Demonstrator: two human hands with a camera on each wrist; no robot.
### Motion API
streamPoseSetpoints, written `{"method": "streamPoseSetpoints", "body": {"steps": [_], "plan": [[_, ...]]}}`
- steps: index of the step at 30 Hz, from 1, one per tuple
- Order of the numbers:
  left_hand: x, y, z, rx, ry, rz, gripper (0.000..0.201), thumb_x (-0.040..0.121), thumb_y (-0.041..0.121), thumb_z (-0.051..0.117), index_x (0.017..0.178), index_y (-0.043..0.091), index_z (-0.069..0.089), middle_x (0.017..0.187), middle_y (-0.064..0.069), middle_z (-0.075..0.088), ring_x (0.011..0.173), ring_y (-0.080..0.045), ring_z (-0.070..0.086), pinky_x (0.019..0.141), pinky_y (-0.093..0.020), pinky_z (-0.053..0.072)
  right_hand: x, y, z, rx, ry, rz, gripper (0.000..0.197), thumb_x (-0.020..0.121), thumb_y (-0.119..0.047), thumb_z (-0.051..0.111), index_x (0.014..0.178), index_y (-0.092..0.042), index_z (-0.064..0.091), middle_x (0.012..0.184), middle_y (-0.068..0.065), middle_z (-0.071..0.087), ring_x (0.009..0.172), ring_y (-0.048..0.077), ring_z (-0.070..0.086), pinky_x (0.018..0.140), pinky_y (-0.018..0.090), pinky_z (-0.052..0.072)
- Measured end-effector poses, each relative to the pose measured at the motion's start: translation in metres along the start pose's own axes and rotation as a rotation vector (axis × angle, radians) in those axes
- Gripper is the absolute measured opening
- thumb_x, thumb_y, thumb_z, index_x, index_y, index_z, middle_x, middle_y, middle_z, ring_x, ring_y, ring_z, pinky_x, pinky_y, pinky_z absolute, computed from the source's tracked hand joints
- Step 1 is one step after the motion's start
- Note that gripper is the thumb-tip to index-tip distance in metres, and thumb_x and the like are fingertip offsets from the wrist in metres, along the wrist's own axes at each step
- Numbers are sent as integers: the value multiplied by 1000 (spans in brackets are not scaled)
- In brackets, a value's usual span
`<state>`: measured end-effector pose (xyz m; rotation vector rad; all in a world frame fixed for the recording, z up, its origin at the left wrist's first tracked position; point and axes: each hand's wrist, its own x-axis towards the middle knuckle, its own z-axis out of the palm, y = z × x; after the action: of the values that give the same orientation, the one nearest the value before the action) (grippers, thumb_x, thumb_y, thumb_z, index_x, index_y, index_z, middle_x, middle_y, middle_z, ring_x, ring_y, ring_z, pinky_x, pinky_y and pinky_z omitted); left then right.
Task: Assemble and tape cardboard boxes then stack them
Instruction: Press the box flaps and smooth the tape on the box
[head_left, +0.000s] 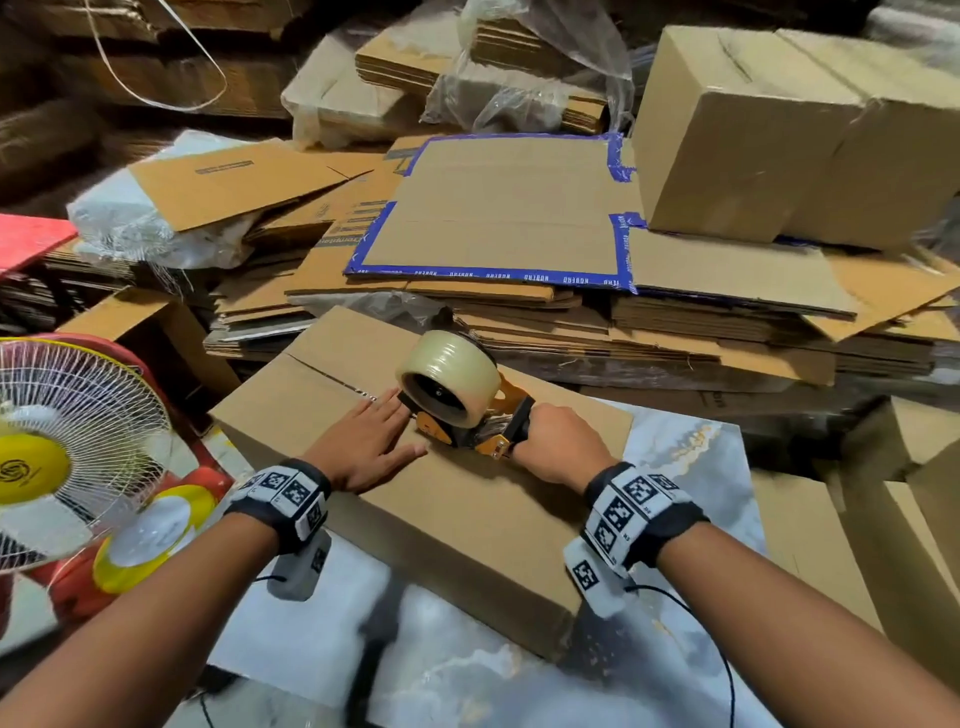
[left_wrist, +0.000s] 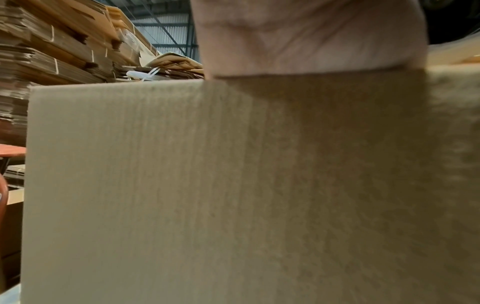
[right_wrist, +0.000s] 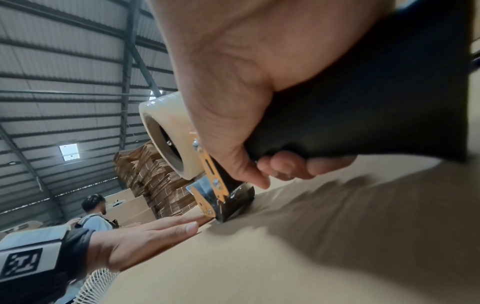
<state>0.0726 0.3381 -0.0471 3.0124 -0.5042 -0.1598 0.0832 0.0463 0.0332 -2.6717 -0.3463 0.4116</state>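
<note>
I see the cardboard box (head_left: 457, 499) lying closed at the frame's centre, contents hidden, its long axis and flap seam running from upper left toward lower right. My left hand (head_left: 363, 447) lies flat on its top, fingers straight and together. My right hand (head_left: 558, 447) grips the tape dispenser (head_left: 462, 402) standing on the seam, roll facing upper left.

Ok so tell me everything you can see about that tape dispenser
The tape dispenser is a hand-held gun with an orange metal frame, a black handle and a fat roll of clear tape on its hub. The right hand grips the handle, and the dispenser's front end presses down on the top of the cardboard box, along its flap seam. The left hand lies flat on the box, fingertips right beside the dispenser's front end.
</note>
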Motion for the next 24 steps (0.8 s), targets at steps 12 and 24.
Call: {"method": "streamPoseSetpoints", "body": {"steps": [12,24], "plan": [[-3,20,-7,45,-3,-43,99,89,82,1,162,16,-1,169,-3,-7,156,-16,-7,125,-36,-1,-47,70,-31,-29,-20,99,21,88,-28,68,88,-8,65,79,9,65,73,22,61,65,41,53],[17,107,5,-92,113,216,74,97,74,22,144,21,45,146,-6,49,133,-22,41,113,-42,34,-56,88,-37,-37,-37,46,15,84,-30,69,80,-19,59,80,4,62,78,24,62,61,34,50]]}}
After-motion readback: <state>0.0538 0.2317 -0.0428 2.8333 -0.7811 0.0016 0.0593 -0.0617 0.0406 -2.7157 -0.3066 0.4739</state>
